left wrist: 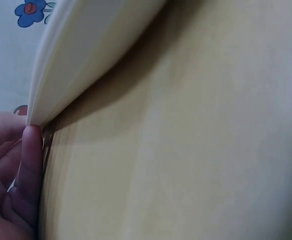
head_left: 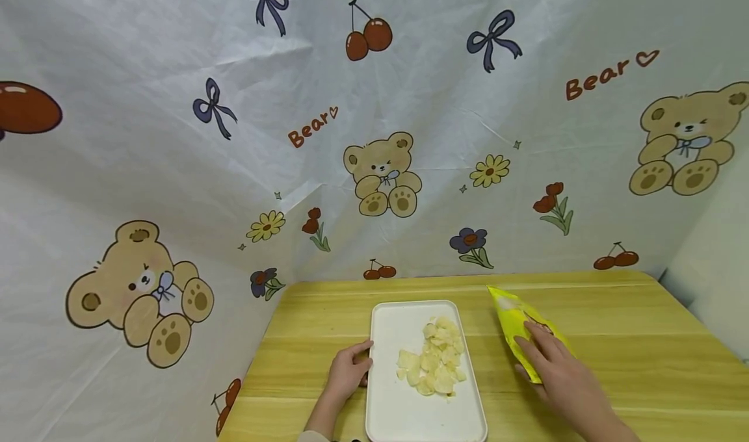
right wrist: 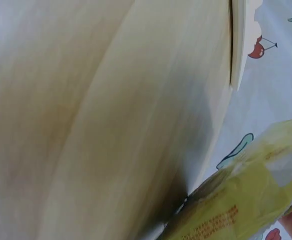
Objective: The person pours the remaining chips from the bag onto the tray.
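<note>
A white rectangular tray (head_left: pixel 394 328) lies lengthwise on the table, with a loose heap of pale yellow potato chips (head_left: pixel 435 361) toward its right side. At the tray's left edge, my left hand (head_left: pixel 346 374) pinches the rim; the left wrist view shows the thumb and a finger (left wrist: pixel 31 150) meeting on it. To the right of the tray, my right hand (head_left: pixel 562 377) grips a yellow chip bag (head_left: pixel 510 315) from above, fingers spread over its front. The bag (right wrist: pixel 256 185) slants in the right wrist view, where only a fingertip shows behind it. Its mouth cannot be made out.
The light wooden table (head_left: pixel 620 338) extends to both sides of the tray. Behind it and at the left hangs a white cloth (head_left: pixel 433 104) printed with bears, bows, cherries and flowers. A pale surface (head_left: pixel 714 253) stands beyond the right edge.
</note>
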Available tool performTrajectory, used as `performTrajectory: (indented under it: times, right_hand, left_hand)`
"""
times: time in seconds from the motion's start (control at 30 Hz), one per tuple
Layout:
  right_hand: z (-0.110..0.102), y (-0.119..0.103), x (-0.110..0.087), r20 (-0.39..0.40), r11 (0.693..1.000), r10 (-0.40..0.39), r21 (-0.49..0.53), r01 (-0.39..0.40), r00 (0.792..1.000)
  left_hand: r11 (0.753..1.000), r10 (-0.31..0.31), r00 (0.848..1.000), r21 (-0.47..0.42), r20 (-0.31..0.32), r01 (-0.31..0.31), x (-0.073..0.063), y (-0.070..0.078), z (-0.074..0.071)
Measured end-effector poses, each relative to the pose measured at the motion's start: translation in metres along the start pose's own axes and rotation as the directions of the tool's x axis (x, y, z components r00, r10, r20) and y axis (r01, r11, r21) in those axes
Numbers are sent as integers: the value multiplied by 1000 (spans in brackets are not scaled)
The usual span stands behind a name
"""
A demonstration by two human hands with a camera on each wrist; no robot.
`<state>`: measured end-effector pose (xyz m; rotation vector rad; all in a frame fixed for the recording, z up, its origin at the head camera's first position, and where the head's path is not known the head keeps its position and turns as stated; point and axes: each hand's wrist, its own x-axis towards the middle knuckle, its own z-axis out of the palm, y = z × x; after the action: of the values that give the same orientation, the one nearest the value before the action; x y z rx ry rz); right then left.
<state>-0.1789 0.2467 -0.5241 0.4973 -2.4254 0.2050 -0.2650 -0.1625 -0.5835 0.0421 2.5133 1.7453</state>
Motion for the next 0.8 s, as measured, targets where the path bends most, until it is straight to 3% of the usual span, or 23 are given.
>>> performTrajectory:
  times: [0.2, 0.47, 0.57, 0.7, 0.8]
  right_hand:
    - [6, -5, -1, 38, 999, 40, 35, -41, 998]
    - [14, -8, -5, 46, 999, 44, 5, -44, 998]
    - [15, -10, -6, 112, 998, 58, -23, -55, 992]
    - [16, -15, -6, 232, 994, 109, -46, -102, 967]
    - [16, -18, -6, 267, 991, 134, -54, -124, 954]
  left_hand:
    - [1000, -1, 1000, -10, 4, 1, 0, 0, 0]
    - [1000, 1, 1000, -5, 12, -1, -1, 0, -1]
    - [1000, 2, 1000, -5, 9, -1, -1, 0, 0]
    - [1000, 1, 1000, -10, 3, -1, -1, 1, 0]
    - [1000, 1, 1000, -13, 4, -1, 0, 0, 1]
